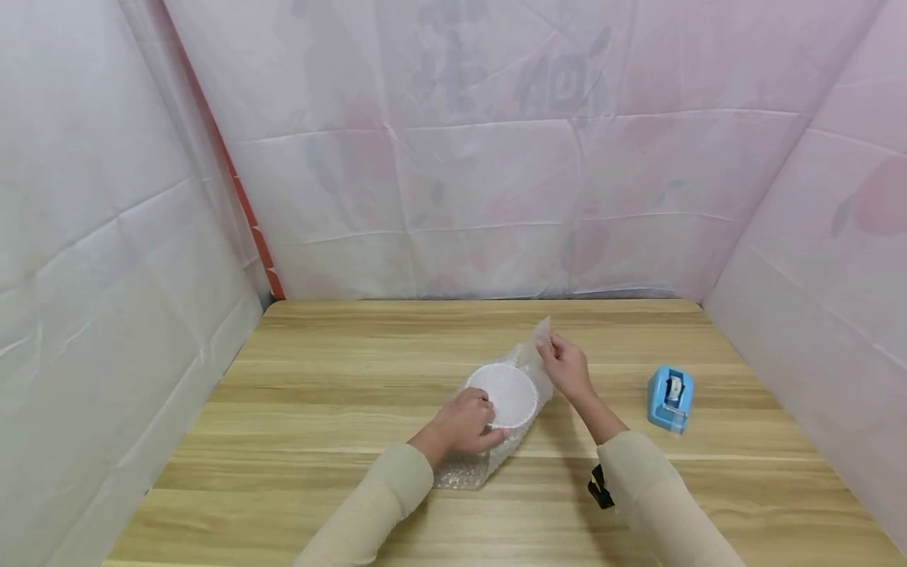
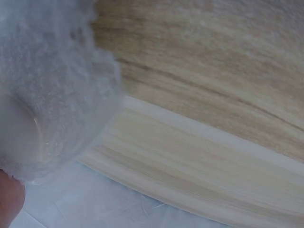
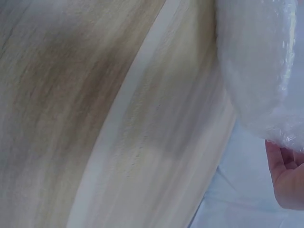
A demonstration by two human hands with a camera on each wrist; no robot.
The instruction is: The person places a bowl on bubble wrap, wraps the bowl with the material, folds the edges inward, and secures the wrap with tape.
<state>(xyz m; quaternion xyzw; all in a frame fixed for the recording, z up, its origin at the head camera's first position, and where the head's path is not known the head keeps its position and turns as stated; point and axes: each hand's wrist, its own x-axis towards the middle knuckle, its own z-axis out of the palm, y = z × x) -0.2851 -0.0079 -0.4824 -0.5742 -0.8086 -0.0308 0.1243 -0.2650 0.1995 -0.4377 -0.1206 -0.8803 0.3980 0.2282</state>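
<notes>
A round white bowl [image 1: 512, 396] sits near the middle of the table, on and partly inside a sheet of bubble wrap [image 1: 464, 470]. My left hand [image 1: 464, 421] grips the bowl at its left side, fingers curled at the rim and thumb along the near edge. On the far right side, my right hand [image 1: 567, 366] pinches a raised corner of the sheet. In the left wrist view, the bowl [image 2: 19, 130] shows blurred behind the plastic. The right wrist view has the bubble wrap [image 3: 259, 71] above the curled fingers of my right hand [image 3: 289, 180].
A light blue tape dispenser [image 1: 669, 399] stands on the wooden table [image 1: 319, 378] to the right. A small black object [image 1: 600, 487] lies partly under the right sleeve; its kind is unclear. Pale hanging sheets [image 1: 489, 197] enclose the table's back and sides.
</notes>
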